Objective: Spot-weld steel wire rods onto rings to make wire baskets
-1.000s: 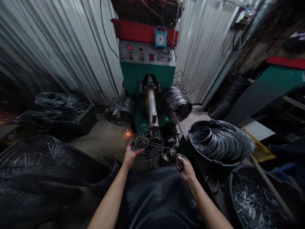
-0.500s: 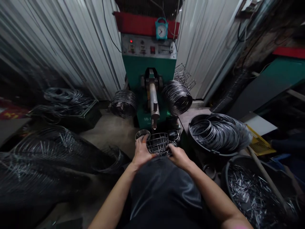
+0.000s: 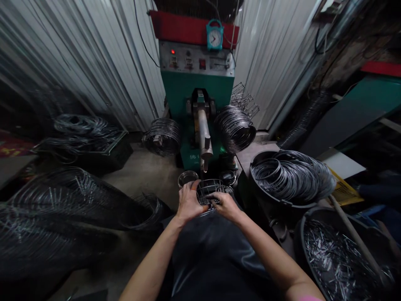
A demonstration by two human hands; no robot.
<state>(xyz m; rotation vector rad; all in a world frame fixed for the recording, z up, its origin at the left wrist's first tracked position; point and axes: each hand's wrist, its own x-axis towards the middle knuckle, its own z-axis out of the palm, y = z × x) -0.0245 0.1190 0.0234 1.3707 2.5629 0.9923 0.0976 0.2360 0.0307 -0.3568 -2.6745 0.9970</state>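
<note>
A round wire basket (image 3: 214, 189) sits at my lap's far edge, below the tip of the metal arm (image 3: 204, 140) of a green welding machine (image 3: 197, 96). My left hand (image 3: 188, 203) grips the basket's left rim, fingers curled round it. On the right side, my right hand (image 3: 226, 205) pinches the basket's wires. A small wire ring (image 3: 187, 177) lies just beyond my left hand.
Wire coils (image 3: 235, 127) hang on both sides of the machine. A black tub of wire rings (image 3: 290, 175) stands to the right, a tub of short wire pieces (image 3: 338, 259) nearer. Heaps of wire frames (image 3: 62, 205) fill the left floor. Corrugated walls stand behind.
The basket came off the machine's arm and down to my lap. My right hand moved from the small ring area onto the basket; both hands now hold it close.
</note>
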